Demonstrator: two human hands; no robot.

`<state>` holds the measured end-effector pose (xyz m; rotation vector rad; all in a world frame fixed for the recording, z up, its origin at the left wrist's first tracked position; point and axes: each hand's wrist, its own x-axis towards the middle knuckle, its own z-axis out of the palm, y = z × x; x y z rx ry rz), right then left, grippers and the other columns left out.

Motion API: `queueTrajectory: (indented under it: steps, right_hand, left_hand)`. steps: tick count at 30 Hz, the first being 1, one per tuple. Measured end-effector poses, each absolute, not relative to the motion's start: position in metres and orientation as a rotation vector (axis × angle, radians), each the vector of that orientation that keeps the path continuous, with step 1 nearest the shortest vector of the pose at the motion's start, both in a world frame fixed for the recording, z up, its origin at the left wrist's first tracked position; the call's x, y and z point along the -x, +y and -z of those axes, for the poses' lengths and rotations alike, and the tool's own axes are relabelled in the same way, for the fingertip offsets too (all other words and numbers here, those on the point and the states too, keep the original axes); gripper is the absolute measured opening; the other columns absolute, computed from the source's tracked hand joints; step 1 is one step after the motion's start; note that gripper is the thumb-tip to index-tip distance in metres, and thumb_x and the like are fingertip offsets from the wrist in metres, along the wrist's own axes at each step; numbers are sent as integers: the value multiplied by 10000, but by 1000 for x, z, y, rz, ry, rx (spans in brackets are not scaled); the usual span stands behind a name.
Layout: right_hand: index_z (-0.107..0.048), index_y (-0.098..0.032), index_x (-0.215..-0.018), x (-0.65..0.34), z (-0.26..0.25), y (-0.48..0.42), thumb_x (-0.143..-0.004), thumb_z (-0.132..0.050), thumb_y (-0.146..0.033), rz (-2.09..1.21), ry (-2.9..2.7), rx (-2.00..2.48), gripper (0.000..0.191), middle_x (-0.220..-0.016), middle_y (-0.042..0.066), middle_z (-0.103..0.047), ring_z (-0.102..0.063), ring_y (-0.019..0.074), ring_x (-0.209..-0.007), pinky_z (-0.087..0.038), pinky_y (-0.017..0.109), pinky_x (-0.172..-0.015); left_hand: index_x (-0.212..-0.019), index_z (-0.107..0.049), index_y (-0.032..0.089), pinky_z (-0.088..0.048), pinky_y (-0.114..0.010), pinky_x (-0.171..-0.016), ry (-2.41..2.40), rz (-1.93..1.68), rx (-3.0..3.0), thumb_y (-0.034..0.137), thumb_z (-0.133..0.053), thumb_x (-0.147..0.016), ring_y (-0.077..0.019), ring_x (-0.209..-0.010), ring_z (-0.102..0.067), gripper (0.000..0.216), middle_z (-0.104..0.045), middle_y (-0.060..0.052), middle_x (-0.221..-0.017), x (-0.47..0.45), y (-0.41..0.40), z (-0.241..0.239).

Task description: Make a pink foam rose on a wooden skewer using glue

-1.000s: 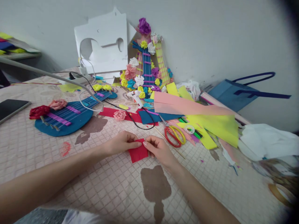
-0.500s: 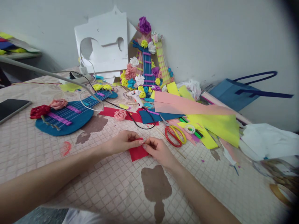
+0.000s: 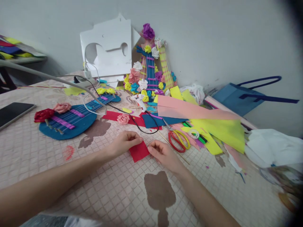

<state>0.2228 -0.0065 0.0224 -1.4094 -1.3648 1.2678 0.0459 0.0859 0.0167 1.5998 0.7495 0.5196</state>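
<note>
Between my hands, just above the table, is a small square of red crepe paper (image 3: pixel 139 152). My left hand (image 3: pixel 126 142) pinches its upper left edge between thumb and fingers. The right corner is pinched by my right hand (image 3: pixel 163 154), whose fingers are curled with the thumb against the paper. Ahead of them lie a longer red strip (image 3: pixel 111 115) and a pink paper rose (image 3: pixel 123 119). Scissors with red and yellow handles (image 3: pixel 178 141) rest just beyond my right hand, beside a thin wooden stick (image 3: pixel 174 148).
A blue paper guitar (image 3: pixel 71 123) with roses lies at left, near a phone (image 3: pixel 16 113). A white glue gun (image 3: pixel 139 101) trails a black cord. Pink and yellow sheets (image 3: pixel 217 129) pile up at right. Flower-covered guitars (image 3: pixel 151 69) lean on the wall.
My right hand has moved slightly right, away from my left, and the red square is now spread flatter between them. The whole view has shifted a little.
</note>
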Motion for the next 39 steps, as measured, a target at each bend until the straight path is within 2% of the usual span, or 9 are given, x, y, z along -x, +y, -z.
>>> queueTrajectory:
  steps: [4,7,13,19,23,28,30,35,39]
  right_hand:
    - [-533,-192,-746,-217,-17,-4,-777,-630,-408,-1266,-1326,1366,239,-658,-40,-493,-435,90,-562,-348,224,-518]
    - [-510,-192,-706,-215,-13,-4,-774,-621,-357,-1280,-1335,1368,211,-617,-51,-469,-415,86,-535,-331,224,-505]
    - [-497,-192,-678,-216,-14,-5,-775,-609,-311,-1218,-1351,1383,190,-584,-64,-445,-389,77,-510,-300,219,-483]
    - [-501,-195,-691,-217,-11,-2,-770,-630,-384,-1225,-1124,1376,242,-524,-79,-431,-354,61,-422,-246,197,-388]
    - [-525,-191,-724,-218,-7,-3,-796,-618,-406,-1207,-1094,1340,245,-511,-74,-466,-376,58,-405,-270,185,-374]
    - [-528,-182,-708,-217,-8,-5,-795,-630,-405,-1259,-1113,1353,260,-480,-75,-474,-372,49,-379,-266,167,-351]
    - [-518,-181,-685,-217,-8,-5,-783,-643,-394,-1238,-1089,1365,265,-468,-78,-467,-366,47,-373,-253,161,-341]
    - [-516,-184,-694,-214,-2,-4,-786,-639,-406,-1164,-1036,1307,270,-497,-74,-486,-388,53,-388,-290,164,-346]
    - [-525,-188,-720,-213,-1,-3,-788,-629,-426,-1158,-1098,1318,269,-508,-72,-485,-401,64,-391,-308,180,-357]
  left_hand:
    - [-663,-587,138,-301,-209,-493,711,-494,-1652,534,-578,-774,-88,-534,-404,411,-498,25,-572,-47,84,-18]
    - [-630,-562,141,-271,-211,-476,722,-480,-1678,545,-563,-783,-82,-513,-378,432,-460,36,-542,-49,83,-18]
    - [-660,-613,124,-325,-206,-513,746,-526,-1512,468,-667,-723,-86,-546,-437,354,-545,17,-586,-50,85,-15]
    - [-869,-631,140,-460,-254,-634,778,-545,-1188,554,-644,-741,-139,-707,-587,434,-655,-45,-843,-49,84,-15]
    - [-841,-623,120,-442,-233,-588,737,-438,-1136,450,-771,-654,-126,-643,-585,407,-655,-39,-761,-53,76,-13]
    - [-746,-632,114,-382,-194,-509,793,-456,-1190,413,-791,-626,-98,-561,-548,359,-648,-20,-669,-53,75,-14]
    - [-766,-644,113,-396,-190,-513,791,-462,-1148,400,-795,-632,-101,-584,-561,351,-660,-31,-698,-54,75,-16]
    - [-971,-658,126,-476,-205,-608,665,-450,-927,331,-798,-672,-109,-691,-604,389,-682,-65,-859,-56,69,-14]
    - [-897,-674,111,-479,-187,-571,729,-495,-880,274,-816,-646,-101,-674,-599,331,-679,-62,-847,-58,68,-11]
